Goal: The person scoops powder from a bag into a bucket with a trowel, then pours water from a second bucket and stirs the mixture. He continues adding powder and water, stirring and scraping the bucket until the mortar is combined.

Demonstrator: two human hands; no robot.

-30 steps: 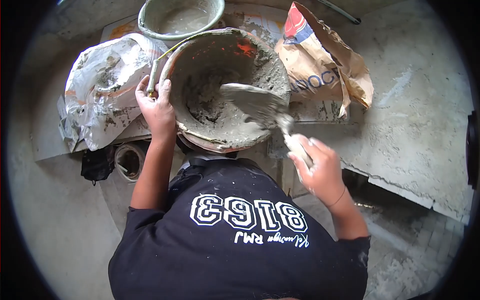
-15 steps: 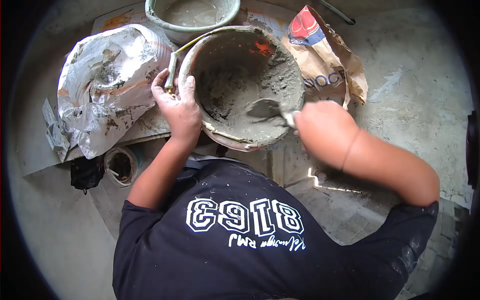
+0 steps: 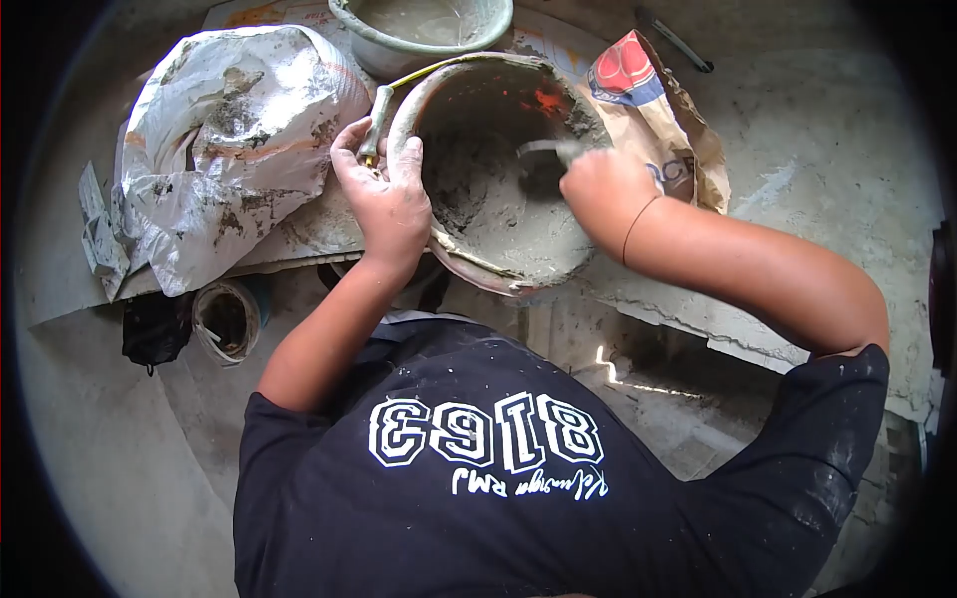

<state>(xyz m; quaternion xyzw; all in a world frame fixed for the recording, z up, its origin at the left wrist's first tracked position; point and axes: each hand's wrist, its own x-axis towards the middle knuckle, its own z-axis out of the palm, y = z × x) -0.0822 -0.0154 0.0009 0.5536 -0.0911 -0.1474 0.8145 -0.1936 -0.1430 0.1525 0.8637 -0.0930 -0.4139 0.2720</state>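
Observation:
A tilted bucket (image 3: 464,261) smeared with grey paste stands in front of me, its opening toward me. My left hand (image 3: 387,199) grips its left rim, thumb on the rim and fingers outside, beside the green-and-yellow handle end (image 3: 376,125) of the bucket's wire bail. Inside lies wet grey mortar (image 3: 518,224), rougher toward the left. My right hand (image 3: 606,189) is closed on a trowel (image 3: 543,148) at the bucket's right side. The trowel is blurred, its blade over the mortar and partly lost in shadow.
Behind the bucket stands a green basin (image 3: 424,45) of cloudy water. A stained white sack (image 3: 239,149) lies to the left, and a brown paper bag (image 3: 688,149) to the right. Below the board's left edge are a small pail (image 3: 227,321) and a black bag (image 3: 157,329).
My right hand and the trowel have moved up and slightly left, away from the lower right of the mortar. The view has shifted a little; my left hand still holds the rim.

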